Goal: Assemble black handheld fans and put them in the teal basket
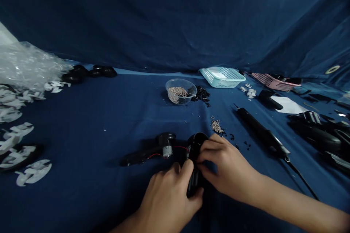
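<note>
Black housing (195, 145) is being gripped low on the counter (95, 127), left hand (166, 196) wrapped round its base and right hand (229, 171) pinching its top, seemingly so the red wires (180, 148) to the motor (167, 150) are being spared strain.

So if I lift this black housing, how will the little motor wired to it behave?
The motor seems joined to the black housing only by thin red wire, so it would likely trail or dangle loosely. That wire looks fragile; a tug might break it.

Assembly workbench: blue cloth (82, 116), screw bowl (181, 91), electric screwdriver (259, 131).
</note>
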Available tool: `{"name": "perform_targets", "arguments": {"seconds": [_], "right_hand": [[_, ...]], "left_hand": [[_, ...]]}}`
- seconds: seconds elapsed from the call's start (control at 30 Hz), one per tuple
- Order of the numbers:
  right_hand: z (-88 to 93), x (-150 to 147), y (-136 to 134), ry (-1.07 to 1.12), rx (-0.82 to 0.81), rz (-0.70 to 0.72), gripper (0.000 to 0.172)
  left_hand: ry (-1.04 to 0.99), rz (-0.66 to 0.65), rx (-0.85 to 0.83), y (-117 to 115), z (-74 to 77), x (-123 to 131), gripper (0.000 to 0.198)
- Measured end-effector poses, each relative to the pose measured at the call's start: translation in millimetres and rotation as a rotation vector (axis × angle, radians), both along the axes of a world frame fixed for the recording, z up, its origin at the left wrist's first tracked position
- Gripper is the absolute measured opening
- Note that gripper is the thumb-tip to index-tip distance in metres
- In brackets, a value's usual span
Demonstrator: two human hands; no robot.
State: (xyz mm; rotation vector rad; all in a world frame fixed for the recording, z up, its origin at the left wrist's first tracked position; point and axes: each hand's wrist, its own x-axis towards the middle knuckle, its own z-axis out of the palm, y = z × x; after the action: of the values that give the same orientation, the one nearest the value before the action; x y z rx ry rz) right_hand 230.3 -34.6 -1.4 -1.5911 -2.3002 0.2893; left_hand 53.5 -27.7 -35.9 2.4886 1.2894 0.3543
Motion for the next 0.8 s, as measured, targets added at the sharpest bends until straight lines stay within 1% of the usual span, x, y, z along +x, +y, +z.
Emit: {"name": "perform_targets", "arguments": {"seconds": [0.13, 0.27, 0.4, 0.43, 0.5, 0.6, 0.67, 0.8], "right_hand": [[2.1, -2.5, -1.3, -0.015, -0.009, 0.023, 0.012], [4.9, -4.4, -3.4, -0.06, -0.014, 0.044, 0.013], [8.7, -2.2, 1.9, -0.103, -0.016, 0.058, 0.012], [9.4, -1.0, 3.8, -0.12, -0.012, 0.088, 0.012], [9.8, 2.0, 6.7, -0.185, 0.006, 0.192, 0.012], [6.7, 7.9, 8.0, -0.274, 0.102, 0.33, 0.016], [2.8, 11.6, 7.6, -0.28, 0.158, 0.36, 0.02], [-4.3, 15.6, 6.4, -0.249, 0.175, 0.379, 0.024]], "left_hand": [[-0.005, -0.001, -0.016, 0.8, -0.6, 0.3, 0.021], [-0.043, -0.003, -0.034, 2.1, -1.3, 0.1, 0.017], [-0.065, -0.001, -0.013, 2.9, -4.1, -0.4, 0.02], [-0.062, 0.002, -0.003, 2.7, -5.0, -0.6, 0.02], [-0.068, -0.002, 0.026, 2.0, -6.5, -1.0, 0.021], [-0.088, -0.025, 0.048, 0.8, -7.7, -1.7, 0.02], [-0.09, -0.034, 0.048, 0.6, -8.1, -2.2, 0.018], [-0.082, -0.043, 0.049, 2.0, -8.7, -3.1, 0.023]]}}
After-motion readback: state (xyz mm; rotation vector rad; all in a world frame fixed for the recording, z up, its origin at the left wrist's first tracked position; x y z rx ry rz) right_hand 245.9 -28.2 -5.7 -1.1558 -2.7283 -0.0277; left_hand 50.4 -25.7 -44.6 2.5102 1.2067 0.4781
